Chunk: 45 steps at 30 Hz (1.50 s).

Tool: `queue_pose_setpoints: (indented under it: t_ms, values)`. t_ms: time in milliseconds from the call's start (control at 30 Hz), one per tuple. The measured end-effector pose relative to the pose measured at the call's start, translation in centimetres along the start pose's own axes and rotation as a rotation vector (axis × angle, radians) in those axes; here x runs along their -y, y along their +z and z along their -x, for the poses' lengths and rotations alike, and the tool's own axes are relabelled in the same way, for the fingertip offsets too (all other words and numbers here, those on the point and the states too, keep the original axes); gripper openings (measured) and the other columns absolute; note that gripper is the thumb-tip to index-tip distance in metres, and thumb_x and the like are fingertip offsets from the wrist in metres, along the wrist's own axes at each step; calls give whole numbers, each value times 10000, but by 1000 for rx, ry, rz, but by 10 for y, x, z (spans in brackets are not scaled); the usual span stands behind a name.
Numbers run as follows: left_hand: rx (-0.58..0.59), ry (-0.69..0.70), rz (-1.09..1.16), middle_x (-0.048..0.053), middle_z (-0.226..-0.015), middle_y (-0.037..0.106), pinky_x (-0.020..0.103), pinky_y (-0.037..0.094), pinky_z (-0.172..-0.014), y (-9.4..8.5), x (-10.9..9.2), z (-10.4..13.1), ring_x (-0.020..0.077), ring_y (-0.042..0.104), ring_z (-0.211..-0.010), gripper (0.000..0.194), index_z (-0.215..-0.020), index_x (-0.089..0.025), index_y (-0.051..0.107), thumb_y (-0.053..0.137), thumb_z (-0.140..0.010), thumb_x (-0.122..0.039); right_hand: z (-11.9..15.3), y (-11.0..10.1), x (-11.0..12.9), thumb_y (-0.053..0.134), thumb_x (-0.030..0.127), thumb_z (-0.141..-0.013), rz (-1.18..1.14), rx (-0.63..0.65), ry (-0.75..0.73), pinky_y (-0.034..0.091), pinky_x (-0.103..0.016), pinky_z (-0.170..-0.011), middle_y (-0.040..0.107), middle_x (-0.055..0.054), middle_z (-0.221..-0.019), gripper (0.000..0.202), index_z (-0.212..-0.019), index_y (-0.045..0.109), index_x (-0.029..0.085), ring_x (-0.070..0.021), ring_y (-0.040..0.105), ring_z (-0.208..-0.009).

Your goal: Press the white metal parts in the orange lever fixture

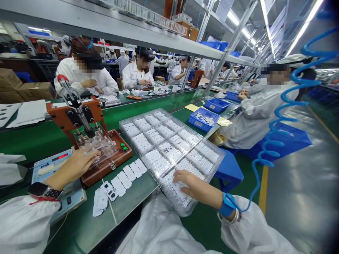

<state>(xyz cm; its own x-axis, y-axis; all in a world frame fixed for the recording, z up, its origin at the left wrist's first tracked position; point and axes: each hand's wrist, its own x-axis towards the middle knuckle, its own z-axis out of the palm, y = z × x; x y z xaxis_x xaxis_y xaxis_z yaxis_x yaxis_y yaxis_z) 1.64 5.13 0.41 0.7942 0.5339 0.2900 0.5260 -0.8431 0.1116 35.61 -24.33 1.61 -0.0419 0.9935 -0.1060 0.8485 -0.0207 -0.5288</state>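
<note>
My left hand (84, 161) reaches onto the clear plastic fixture (102, 144) of a brown hand press (116, 157). Its fingers are stretched out, and their tips are partly lost among the clear parts. My right hand (189, 183) rests over the near compartment of a clear plastic tray (194, 146), fingers apart and curved down onto thin white plates (176, 188) lying there. Between press and tray, a row of loose white plates (123, 181) lies on the bench. One plate with black openings (109, 190) lies at the near end, beside a small overlapping pile (100, 201).
A blue box with a red digital display (62, 157) stands left of the press. Blue bins (202, 121) sit beyond the tray. A coiled blue cord (267, 148) runs from my right wristband. Co-workers sit across the bench and at right; a metal shelf (132, 33) spans overhead.
</note>
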Motion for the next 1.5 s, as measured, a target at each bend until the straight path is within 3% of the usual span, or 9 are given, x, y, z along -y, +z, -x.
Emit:
queue_pose_setpoints:
  t_ms: [167, 433, 700, 833, 967, 1067, 1200, 1367, 1500]
  values:
    - [-117, 33, 12, 68, -1157, 632, 394, 431, -847, 3, -3, -2, 278, 585, -972, 420, -926, -251, 626, 246, -955, -427, 1, 9, 6, 603, 66, -720, 39, 93, 100, 492, -379, -902, 498, -99, -1284, 489, -1178, 549, 230, -258, 534, -1152]
    - [-142, -26, -62, 96, -1078, 680, 456, 415, -951, 4, -15, 6, 255, 596, -1021, 370, -972, -203, 649, 289, -952, -289, -21, 45, -39, 558, 227, -777, 55, -146, 108, 493, -296, -548, 543, -97, -1144, 334, -1110, 560, 249, -135, 570, -571]
    - [-234, -47, 4, 121, -1094, 647, 461, 395, -973, 5, -23, 24, 274, 530, -1124, 329, -1097, -179, 624, 354, -953, -299, -13, 72, -55, 411, 355, -891, 341, -317, 73, 468, -295, -458, 557, -97, -1031, 216, -961, 562, 217, -175, 608, -606]
    - [-229, -112, 23, 92, -1013, 638, 427, 406, -924, -2, -21, 26, 254, 548, -1034, 319, -1077, -205, 630, 380, -952, -359, -12, 79, -50, 365, 402, -914, 476, -381, 83, 412, -278, -385, 557, -80, -931, 270, -914, 557, 213, -155, 568, -521]
    - [-228, -210, 12, 76, -927, 638, 398, 421, -821, -16, -29, 29, 245, 582, -911, 322, -986, -202, 646, 357, -950, -340, -15, 76, -41, 281, 443, -942, 490, -457, 23, 443, -280, -411, 548, -115, -1066, 360, -973, 554, 211, -189, 612, -660]
    - [-198, -326, -91, 76, -812, 632, 399, 425, -710, -29, -57, 39, 267, 595, -777, 343, -837, -201, 642, 326, -931, -299, -14, 71, -28, 263, 429, -951, 505, -482, 43, 451, -282, -426, 539, -129, -1107, 376, -942, 558, 197, -202, 614, -724]
    - [-182, -342, -79, 45, -743, 629, 358, 421, -607, -41, -123, 50, 246, 575, -651, 297, -798, -243, 613, 349, -908, -324, -16, 66, -11, 312, 373, -948, 567, -466, 139, 444, -288, -452, 576, -114, -954, 326, -892, 571, 183, -202, 599, -690]
    - [-21, -226, 567, -6, -756, 630, 267, 438, -561, -29, -201, 32, 179, 592, -618, 182, -1023, -288, 558, 455, -874, -284, -14, 49, 7, 358, 408, -936, 269, -504, 230, 480, -317, -564, 605, -103, -873, 337, -944, 603, 176, -209, 596, -706]
    - [114, -292, 956, -23, -641, 544, 237, 398, -555, 3, -238, -2, 150, 533, -590, 40, -794, -222, 532, 500, -815, -213, 2, 31, 28, 447, 472, -898, -314, -364, 190, 517, -314, -682, 627, -65, -860, 364, -1090, 591, 197, -175, 601, -726]
